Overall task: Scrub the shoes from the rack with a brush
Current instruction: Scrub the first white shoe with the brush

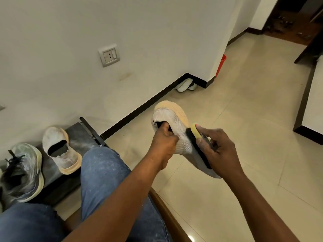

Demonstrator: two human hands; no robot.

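Shoes are partly dealt with: one white shoe (174, 126) is held aloft over the floor by the left hand (164, 142) gripping its collar, while the brush (197, 142), grasped by the right hand (218, 151), is pressed to its side. Its mate (61, 151) and a dark sneaker (22, 172) are left, dusty, on the rack (83, 135).

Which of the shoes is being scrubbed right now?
The white knit shoe held by the left hand, brush against it; its twin and the grey sneaker sit untouched.

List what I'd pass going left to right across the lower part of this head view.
Dark sneaker → white shoe on the rack → left hand → brush → right hand.
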